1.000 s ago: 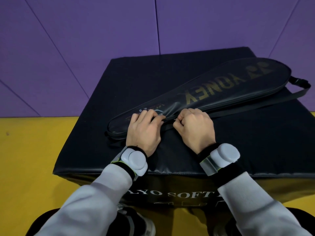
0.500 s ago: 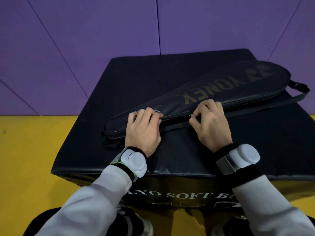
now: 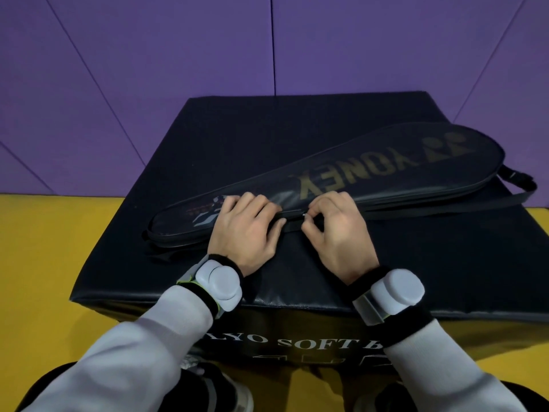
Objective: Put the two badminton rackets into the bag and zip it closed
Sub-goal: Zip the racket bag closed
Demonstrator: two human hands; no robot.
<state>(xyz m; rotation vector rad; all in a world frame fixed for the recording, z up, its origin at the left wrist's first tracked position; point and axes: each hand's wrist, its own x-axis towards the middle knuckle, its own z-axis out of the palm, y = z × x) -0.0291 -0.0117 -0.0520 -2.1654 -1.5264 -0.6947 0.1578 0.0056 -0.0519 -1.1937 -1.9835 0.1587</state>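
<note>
A long black racket bag (image 3: 371, 171) with gold lettering lies diagonally on the black soft box (image 3: 445, 263), narrow end to the left. No racket shows; whatever the bag holds is hidden. My left hand (image 3: 246, 230) lies over the bag's narrow part, fingers on top and thumb along the near edge, holding it down. My right hand (image 3: 335, 224) sits just to its right, thumb and forefinger pinched on the small metal zipper pull (image 3: 304, 215) at the bag's near edge. The bag's black strap (image 3: 445, 208) trails along the near side toward the right.
The soft box stands on a yellow floor mat (image 3: 44, 263), with purple mats (image 3: 178, 55) behind it. A strap buckle (image 3: 517, 176) hangs off the bag's wide end near the box's right edge. My shoes (image 3: 225, 388) are below the box's front face.
My right hand slid right along the bag's near edge half a second ago, then came back left close to my left hand. The left hand stayed on the narrow end.
</note>
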